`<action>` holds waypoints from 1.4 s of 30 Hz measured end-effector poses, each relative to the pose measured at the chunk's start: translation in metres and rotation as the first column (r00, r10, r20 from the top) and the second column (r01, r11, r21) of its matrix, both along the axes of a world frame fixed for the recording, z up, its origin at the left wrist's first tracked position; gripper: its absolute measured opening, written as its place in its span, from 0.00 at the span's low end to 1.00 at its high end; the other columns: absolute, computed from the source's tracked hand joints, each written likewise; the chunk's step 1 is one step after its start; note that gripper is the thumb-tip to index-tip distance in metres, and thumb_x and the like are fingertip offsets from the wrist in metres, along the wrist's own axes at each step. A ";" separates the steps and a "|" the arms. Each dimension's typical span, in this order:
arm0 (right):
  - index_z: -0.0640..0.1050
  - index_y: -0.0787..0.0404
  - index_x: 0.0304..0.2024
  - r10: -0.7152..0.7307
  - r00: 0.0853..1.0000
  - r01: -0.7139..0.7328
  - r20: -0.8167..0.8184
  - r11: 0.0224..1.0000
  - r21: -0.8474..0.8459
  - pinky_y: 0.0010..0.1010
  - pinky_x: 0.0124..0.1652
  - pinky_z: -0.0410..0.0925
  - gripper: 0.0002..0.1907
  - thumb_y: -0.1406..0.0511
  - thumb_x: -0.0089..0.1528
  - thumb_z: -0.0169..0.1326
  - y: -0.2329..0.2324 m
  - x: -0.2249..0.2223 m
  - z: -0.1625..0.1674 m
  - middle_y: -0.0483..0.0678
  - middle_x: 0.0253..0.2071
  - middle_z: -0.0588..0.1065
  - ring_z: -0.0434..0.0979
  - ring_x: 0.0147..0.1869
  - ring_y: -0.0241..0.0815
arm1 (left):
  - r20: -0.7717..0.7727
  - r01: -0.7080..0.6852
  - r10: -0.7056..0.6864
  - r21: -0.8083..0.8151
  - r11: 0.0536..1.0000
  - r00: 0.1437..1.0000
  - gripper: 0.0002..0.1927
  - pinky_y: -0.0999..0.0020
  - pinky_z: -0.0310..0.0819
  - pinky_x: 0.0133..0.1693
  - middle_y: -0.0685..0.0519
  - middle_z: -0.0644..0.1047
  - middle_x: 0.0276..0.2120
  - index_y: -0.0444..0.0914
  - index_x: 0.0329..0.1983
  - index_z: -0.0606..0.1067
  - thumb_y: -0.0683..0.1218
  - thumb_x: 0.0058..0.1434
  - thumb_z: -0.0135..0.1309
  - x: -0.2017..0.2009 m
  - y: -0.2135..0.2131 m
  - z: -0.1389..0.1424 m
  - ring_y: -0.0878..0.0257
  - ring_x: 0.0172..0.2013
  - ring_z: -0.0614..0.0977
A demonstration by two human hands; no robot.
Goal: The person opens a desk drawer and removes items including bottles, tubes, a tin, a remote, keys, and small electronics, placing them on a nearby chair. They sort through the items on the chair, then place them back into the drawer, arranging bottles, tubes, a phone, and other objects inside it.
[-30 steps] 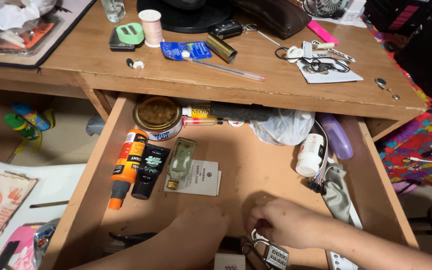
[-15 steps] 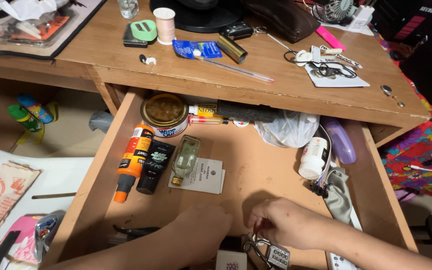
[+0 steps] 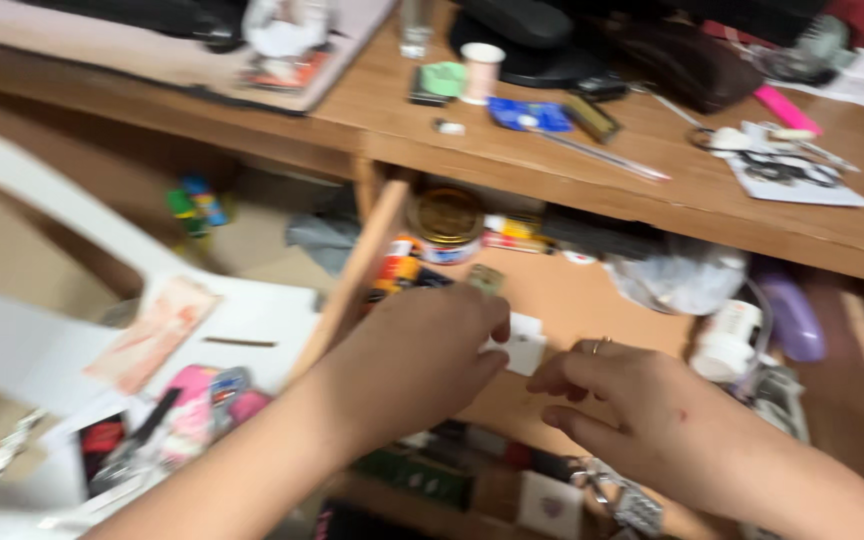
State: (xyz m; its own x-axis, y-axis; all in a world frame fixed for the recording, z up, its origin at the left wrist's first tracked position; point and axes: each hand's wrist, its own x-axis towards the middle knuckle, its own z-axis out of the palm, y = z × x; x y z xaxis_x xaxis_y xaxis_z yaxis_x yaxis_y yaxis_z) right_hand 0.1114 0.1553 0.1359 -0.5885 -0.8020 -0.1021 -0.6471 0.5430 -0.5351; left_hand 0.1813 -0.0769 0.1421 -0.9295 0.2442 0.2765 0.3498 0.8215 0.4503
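Note:
Both my hands hover over the open wooden drawer [image 3: 350, 285]. My left hand [image 3: 407, 370] is curled, its fingertips on the left edge of a small white card [image 3: 524, 352] lying on the drawer floor; motion blur hides whether it grips the card. My right hand [image 3: 642, 405], with a ring on one finger, holds nothing, and its fingers point at the card's lower right corner. A small greenish bottle [image 3: 485, 278] peeks out just beyond my left hand.
The drawer holds a gold-lidded round tin [image 3: 447, 220], an orange tube [image 3: 397, 270], a clear plastic bag [image 3: 677, 280], a white bottle [image 3: 727, 340] and a purple case [image 3: 792, 320]. The desk top [image 3: 652, 200] is cluttered. A white plastic chair [image 3: 42, 230] stands at left.
The view has swung left and gone blurry. Both hands have moved up from the drawer's front edge to the white card in the middle.

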 end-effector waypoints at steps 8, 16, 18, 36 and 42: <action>0.81 0.54 0.45 0.210 0.943 -0.294 -0.256 0.888 -0.354 0.36 0.42 0.72 0.11 0.61 0.61 0.58 -0.117 0.104 0.026 0.47 0.40 0.79 0.80 0.45 0.50 | -0.181 -0.458 0.485 0.176 0.872 0.855 0.09 0.61 0.75 0.37 0.50 0.83 0.32 0.38 0.36 0.81 0.47 0.56 0.60 0.146 -0.097 0.030 0.52 0.35 0.84; 0.80 0.56 0.37 0.371 0.910 -0.415 -0.186 0.811 -0.413 0.43 0.40 0.70 0.06 0.63 0.60 0.58 -0.226 0.191 -0.060 0.48 0.34 0.78 0.79 0.41 0.52 | 0.197 -0.855 0.860 0.342 0.390 0.471 0.11 0.59 0.78 0.35 0.47 0.84 0.29 0.41 0.40 0.83 0.47 0.63 0.52 0.235 -0.202 -0.151 0.52 0.28 0.86; 0.80 0.58 0.36 0.373 0.925 -0.370 -0.075 0.839 -0.398 0.42 0.39 0.71 0.06 0.63 0.59 0.58 -0.258 0.196 -0.110 0.50 0.33 0.78 0.79 0.40 0.53 | 0.184 -0.886 0.894 0.318 0.339 0.408 0.11 0.56 0.79 0.38 0.44 0.83 0.32 0.42 0.39 0.84 0.46 0.62 0.51 0.242 -0.210 -0.209 0.50 0.33 0.86; 0.83 0.54 0.43 0.167 0.981 -0.151 0.100 0.978 -0.145 0.46 0.48 0.71 0.12 0.64 0.56 0.58 -0.336 0.175 -0.355 0.56 0.38 0.80 0.79 0.46 0.58 | 0.128 -0.899 0.906 -0.125 0.419 0.404 0.07 0.53 0.76 0.43 0.49 0.80 0.37 0.40 0.35 0.76 0.47 0.55 0.54 0.215 -0.218 -0.341 0.50 0.41 0.83; 0.83 0.55 0.49 0.180 0.972 -0.158 0.152 0.976 -0.150 0.45 0.47 0.72 0.19 0.67 0.54 0.58 -0.335 0.176 -0.366 0.58 0.36 0.80 0.81 0.43 0.57 | 0.084 -0.880 0.894 -0.159 0.449 0.441 0.09 0.54 0.76 0.42 0.48 0.80 0.36 0.40 0.36 0.77 0.48 0.55 0.56 0.218 -0.220 -0.342 0.49 0.40 0.82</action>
